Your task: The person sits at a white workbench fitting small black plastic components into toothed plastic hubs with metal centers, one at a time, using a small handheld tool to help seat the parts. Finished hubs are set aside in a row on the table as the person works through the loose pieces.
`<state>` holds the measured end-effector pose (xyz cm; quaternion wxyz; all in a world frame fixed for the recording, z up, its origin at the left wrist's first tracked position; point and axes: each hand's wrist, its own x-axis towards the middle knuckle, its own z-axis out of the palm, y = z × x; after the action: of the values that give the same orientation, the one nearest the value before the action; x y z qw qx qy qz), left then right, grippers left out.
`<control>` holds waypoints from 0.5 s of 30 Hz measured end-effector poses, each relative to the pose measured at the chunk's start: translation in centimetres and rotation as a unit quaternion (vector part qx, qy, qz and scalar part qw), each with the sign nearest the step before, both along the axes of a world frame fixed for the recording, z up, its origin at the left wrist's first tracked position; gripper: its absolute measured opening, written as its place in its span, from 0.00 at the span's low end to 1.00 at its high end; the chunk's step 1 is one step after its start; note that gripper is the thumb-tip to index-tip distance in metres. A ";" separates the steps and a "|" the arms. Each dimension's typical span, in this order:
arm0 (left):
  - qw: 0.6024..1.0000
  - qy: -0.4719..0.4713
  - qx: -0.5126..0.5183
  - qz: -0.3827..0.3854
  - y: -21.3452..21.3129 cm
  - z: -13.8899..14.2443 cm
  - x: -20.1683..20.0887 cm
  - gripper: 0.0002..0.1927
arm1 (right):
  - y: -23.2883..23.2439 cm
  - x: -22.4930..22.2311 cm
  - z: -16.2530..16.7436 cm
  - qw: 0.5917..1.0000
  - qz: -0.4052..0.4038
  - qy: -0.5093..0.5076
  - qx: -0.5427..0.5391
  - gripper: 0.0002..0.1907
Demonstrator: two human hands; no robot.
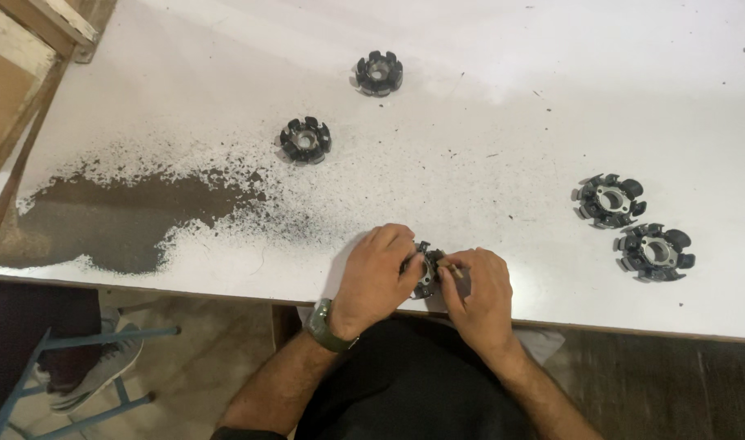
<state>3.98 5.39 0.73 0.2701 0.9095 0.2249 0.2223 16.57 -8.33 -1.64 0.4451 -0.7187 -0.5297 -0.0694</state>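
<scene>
Head view: both hands (425, 281) grip toothed metal ring (426, 267).

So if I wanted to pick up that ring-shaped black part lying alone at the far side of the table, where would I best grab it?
The far ring part lies flat on the white table, hole facing up. Probably best from straight above: fingertips pinching opposite outer lobes across its rim, since nothing stands beside it and the lobes give edges to catch.

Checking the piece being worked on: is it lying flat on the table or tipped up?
Tipped up: both hands hold the metal ring on edge at the table's front.
</scene>
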 end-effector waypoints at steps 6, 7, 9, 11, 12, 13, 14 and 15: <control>0.994 -0.029 0.103 0.036 0.5 0.6 -3.0 0.11 | -0.5 0.3 -1.4 0.998 -0.020 0.048 -0.028 0.16; 0.992 -0.054 0.110 0.019 0.3 0.8 -3.2 0.12 | -0.5 0.3 -1.5 0.999 -0.020 0.046 -0.020 0.16; 0.993 -0.067 0.095 -0.021 0.0 1.2 -3.1 0.13 | -0.5 0.2 -1.7 0.999 -0.020 0.040 -0.005 0.15; 0.995 -0.049 0.050 -0.068 -0.4 1.3 -2.1 0.12 | -0.7 0.1 -1.6 0.999 0.001 0.032 0.016 0.15; 0.997 -0.030 0.049 -0.060 -0.5 1.2 -1.5 0.14 | -0.7 0.1 -1.6 0.999 0.011 0.026 0.028 0.15; 0.997 -0.012 0.048 -0.053 -0.6 1.2 -0.8 0.15 | -0.6 0.2 -1.5 0.999 0.019 0.020 0.034 0.15; 0.998 0.008 0.048 -0.048 -0.6 1.1 -0.3 0.17 | -0.7 0.2 -1.4 0.999 0.025 0.015 0.039 0.15; 0.999 0.024 0.031 -0.037 -0.8 0.9 -0.2 0.15 | -0.7 0.3 -1.4 0.998 0.030 0.010 0.045 0.15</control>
<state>3.80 4.60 1.66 0.2447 0.9302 0.1903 0.1968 16.88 -9.00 -3.04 0.4844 -0.6822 -0.5429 -0.0720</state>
